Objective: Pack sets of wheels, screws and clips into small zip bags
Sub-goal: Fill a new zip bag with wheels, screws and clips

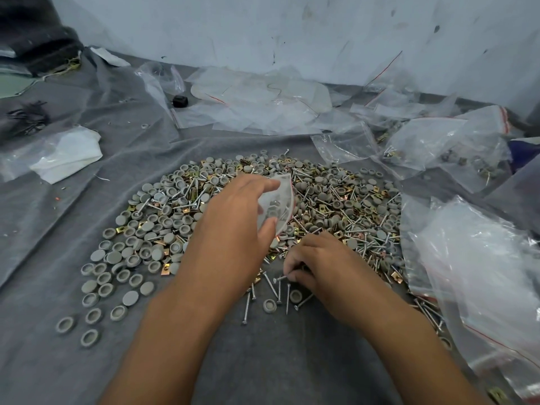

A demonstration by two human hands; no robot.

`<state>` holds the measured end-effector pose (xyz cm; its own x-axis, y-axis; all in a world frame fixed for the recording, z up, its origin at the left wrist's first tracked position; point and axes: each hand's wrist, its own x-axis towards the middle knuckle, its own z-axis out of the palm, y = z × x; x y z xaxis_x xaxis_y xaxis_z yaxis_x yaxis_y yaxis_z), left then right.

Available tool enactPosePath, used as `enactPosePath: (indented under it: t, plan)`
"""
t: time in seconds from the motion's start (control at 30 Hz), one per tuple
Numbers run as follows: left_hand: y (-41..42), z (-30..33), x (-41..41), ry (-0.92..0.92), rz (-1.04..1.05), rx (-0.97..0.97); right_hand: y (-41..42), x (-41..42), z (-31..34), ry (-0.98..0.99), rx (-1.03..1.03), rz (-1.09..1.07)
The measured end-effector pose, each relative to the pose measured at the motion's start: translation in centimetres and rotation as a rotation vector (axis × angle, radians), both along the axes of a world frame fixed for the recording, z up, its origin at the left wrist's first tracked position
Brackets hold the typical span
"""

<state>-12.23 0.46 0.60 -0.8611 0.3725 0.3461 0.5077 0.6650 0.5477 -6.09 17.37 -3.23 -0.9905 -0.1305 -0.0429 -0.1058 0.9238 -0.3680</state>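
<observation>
While the small zip bag (276, 207) hangs over the middle of the pile (263, 211), pinched by the left hand (233, 226) with wheels already inside, its mouth could sag shut. The right hand (318, 264) pinches screws (277, 278) at the pile's near edge; long points may snag the film or slip free.

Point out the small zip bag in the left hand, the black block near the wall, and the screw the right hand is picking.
zip bag (276, 204): head view, clear front face.
black block (179, 101): head view, top.
screw (280, 278): head view, shank near head.
</observation>
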Motion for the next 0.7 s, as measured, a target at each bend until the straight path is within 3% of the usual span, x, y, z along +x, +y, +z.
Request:
enactPosePath:
  t: [0.17,0.7]
  plan:
    - [-0.36,0.03,-0.17,-0.012,0.009,0.012,-0.15,0.27,0.02,-0.01,-0.142,0.043]
    - [-0.42,0.3,-0.04,-0.032,0.014,-0.005,-0.26,0.32,0.69,-0.066,0.067,0.081]
